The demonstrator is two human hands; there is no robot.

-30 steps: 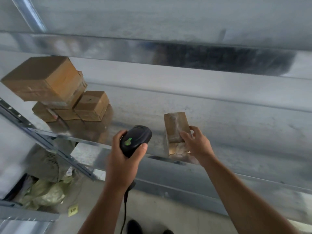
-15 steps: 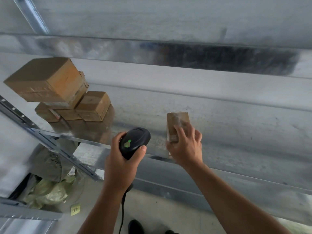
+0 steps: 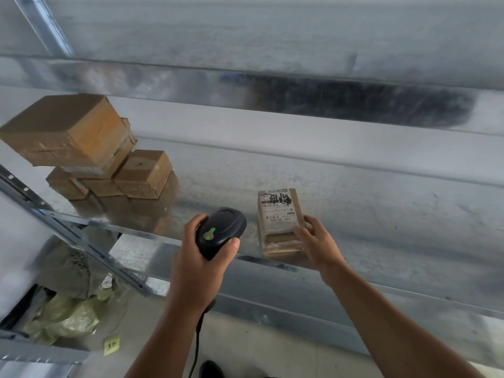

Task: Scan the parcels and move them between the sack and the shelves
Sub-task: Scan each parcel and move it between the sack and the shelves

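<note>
Tipped flat since half a second ago, the parcel (image 3: 278, 214) now lies label-up on the shelf (image 3: 381, 227), near its front edge. My right hand (image 3: 316, 241) has slid off the parcel's face to pinch the corner at its 5 o'clock. My left hand (image 3: 201, 257) is wrapped tight round the black scanner (image 3: 221, 231), green mark showing on its back, just beside the parcel at its 9 o'clock.

At 10 o'clock on the same shelf sit stacked brown boxes (image 3: 81, 143), well apart from this one. At 8 o'clock, down on the floor, the pale green sack (image 3: 62, 317) lies crumpled; its contents are hidden.

By my reading, several parcels are already shelved and this one is at the scanning step. Whether the scan has registered, or more wait in the sack, I cannot tell.
</note>
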